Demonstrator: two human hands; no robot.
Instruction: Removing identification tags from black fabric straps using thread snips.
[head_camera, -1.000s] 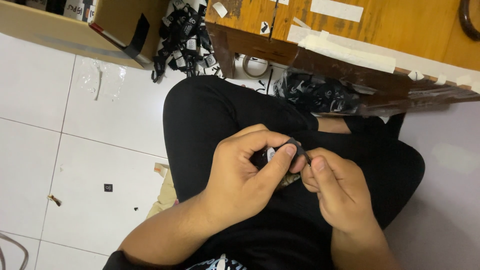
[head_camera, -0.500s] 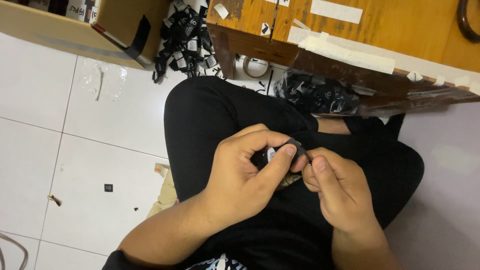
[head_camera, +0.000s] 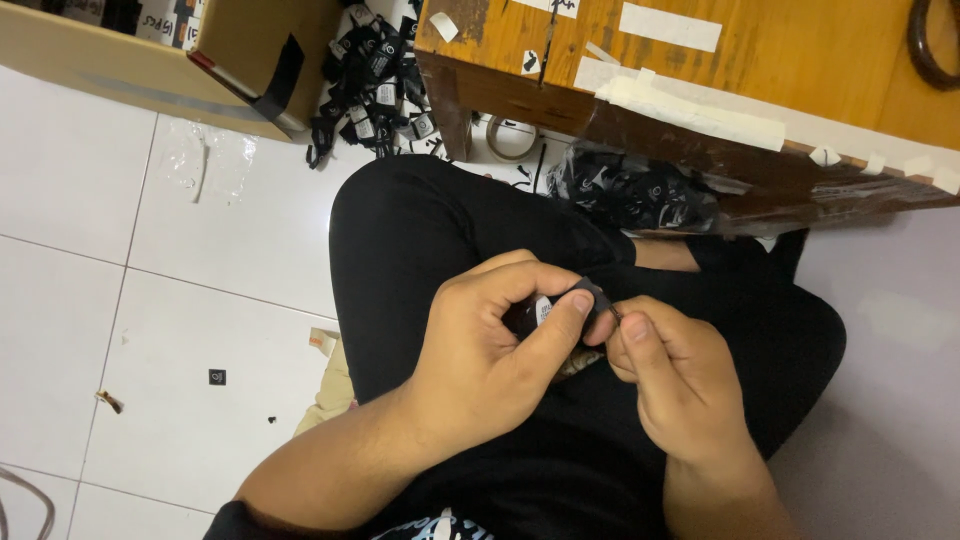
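Note:
My left hand (head_camera: 495, 350) pinches a small black part (head_camera: 585, 296) with a white label between thumb and index finger, held over my lap in black trousers (head_camera: 430, 230). My right hand (head_camera: 675, 385) is closed against the right end of the same black part, thumb and fingertips touching it. Most of the part is hidden by my fingers.
A low wooden table (head_camera: 740, 60) with strips of white tape stands ahead. A clear bag of black parts (head_camera: 630, 190) lies under its edge. A pile of black labelled parts (head_camera: 375, 85) and a tape roll (head_camera: 510, 138) lie on the white tiled floor (head_camera: 150, 300), beside a cardboard box (head_camera: 160, 60).

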